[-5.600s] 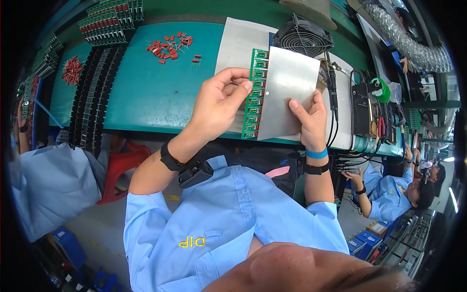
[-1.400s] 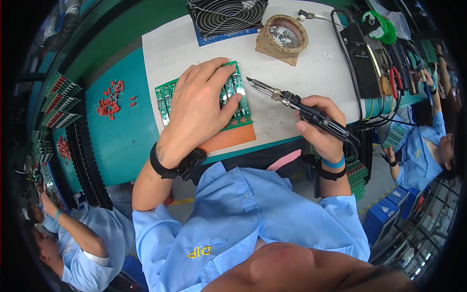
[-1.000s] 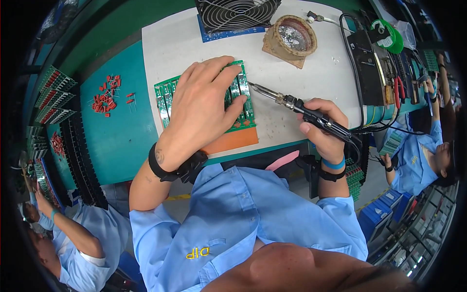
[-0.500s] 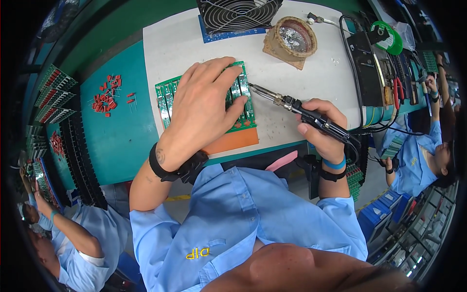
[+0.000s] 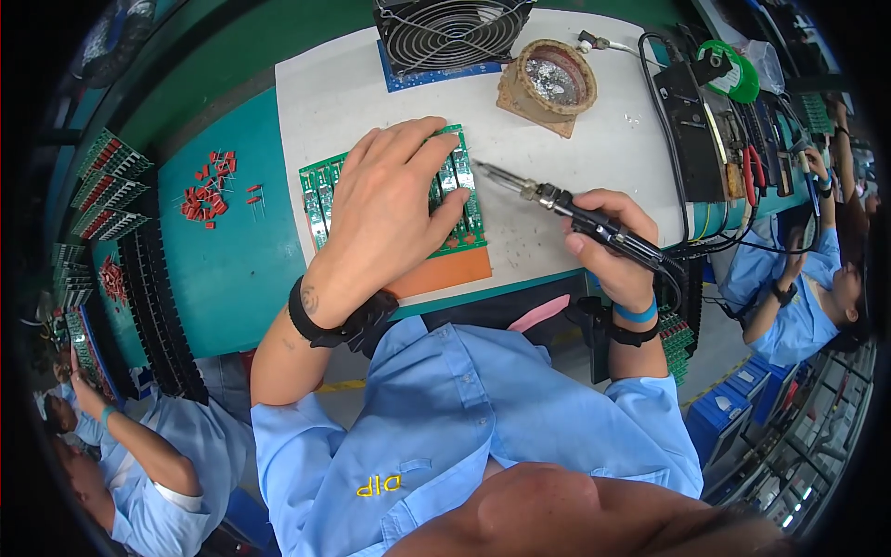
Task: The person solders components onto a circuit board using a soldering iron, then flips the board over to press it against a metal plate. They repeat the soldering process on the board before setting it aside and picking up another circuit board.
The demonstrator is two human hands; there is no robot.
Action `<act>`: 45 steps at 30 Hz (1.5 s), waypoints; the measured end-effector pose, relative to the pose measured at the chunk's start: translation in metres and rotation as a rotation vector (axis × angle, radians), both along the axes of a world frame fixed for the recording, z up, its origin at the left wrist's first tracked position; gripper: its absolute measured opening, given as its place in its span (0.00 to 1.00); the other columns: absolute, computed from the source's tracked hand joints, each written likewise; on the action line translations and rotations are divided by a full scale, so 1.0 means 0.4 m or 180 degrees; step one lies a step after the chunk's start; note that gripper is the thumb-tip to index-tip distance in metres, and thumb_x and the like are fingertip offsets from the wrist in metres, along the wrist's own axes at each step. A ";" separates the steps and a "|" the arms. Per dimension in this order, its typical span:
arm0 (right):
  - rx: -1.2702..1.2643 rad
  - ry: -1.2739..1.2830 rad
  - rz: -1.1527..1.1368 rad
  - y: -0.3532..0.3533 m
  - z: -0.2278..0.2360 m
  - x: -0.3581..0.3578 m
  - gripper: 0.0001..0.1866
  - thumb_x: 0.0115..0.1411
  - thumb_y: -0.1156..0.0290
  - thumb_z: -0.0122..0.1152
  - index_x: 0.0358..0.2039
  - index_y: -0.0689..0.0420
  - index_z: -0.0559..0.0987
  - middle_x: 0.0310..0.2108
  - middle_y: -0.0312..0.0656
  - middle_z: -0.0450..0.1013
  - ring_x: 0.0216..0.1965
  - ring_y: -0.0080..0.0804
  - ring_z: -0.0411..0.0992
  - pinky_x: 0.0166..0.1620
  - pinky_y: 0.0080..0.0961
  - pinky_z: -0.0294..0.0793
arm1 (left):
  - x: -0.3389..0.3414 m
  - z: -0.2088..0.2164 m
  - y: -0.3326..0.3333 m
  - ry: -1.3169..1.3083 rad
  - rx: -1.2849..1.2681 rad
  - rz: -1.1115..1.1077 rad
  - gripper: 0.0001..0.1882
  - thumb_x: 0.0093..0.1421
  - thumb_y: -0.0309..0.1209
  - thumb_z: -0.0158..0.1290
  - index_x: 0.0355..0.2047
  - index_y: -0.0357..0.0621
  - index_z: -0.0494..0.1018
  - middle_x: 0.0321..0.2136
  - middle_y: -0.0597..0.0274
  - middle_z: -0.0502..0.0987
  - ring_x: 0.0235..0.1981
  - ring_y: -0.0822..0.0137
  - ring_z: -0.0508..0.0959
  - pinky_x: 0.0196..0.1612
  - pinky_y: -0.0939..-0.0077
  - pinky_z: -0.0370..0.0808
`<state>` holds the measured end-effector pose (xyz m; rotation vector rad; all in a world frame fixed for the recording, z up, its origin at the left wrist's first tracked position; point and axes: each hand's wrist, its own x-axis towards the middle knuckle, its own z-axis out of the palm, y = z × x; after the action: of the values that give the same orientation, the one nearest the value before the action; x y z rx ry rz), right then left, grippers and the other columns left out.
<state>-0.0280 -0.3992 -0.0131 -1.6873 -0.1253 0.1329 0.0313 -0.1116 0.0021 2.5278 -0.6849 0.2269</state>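
My left hand (image 5: 385, 200) lies flat with its fingers spread over a panel of green circuit boards (image 5: 450, 186), covering much of its middle. Beneath the panel an orange-brown sheet (image 5: 445, 271) sticks out at the near side. My right hand (image 5: 614, 239) is closed around the black handle of a soldering iron (image 5: 580, 215). The iron points left, and its tip is close beside the panel's right edge; a narrow gap shows between them.
A round solder pot (image 5: 549, 85) and a black fan (image 5: 453, 37) stand at the back. Red components (image 5: 206, 197) lie scattered on the green mat to the left. At right are a black box (image 5: 687, 130), cables and red-handled pliers (image 5: 754, 172). Co-workers sit on both sides.
The whole view has shifted slightly. The iron's tip is a little farther from the panel's edge, while my left hand stays on the panel. The co-worker at right has moved an arm.
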 end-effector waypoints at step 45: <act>-0.0072 -0.0133 0.0114 0.003 0.009 0.014 0.21 0.55 0.79 0.75 0.50 0.65 0.79 0.41 0.42 0.80 0.42 0.25 0.78 0.48 0.23 0.77 | 0.000 0.001 0.001 0.0007 -0.0037 -0.0013 0.25 0.56 0.31 0.68 0.53 0.39 0.79 0.59 0.53 0.78 0.56 0.48 0.78 0.64 0.54 0.72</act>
<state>-0.0222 -0.3979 -0.0095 -1.7114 -0.1859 0.1263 0.0312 -0.1110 0.0027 2.5150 -0.6859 0.2260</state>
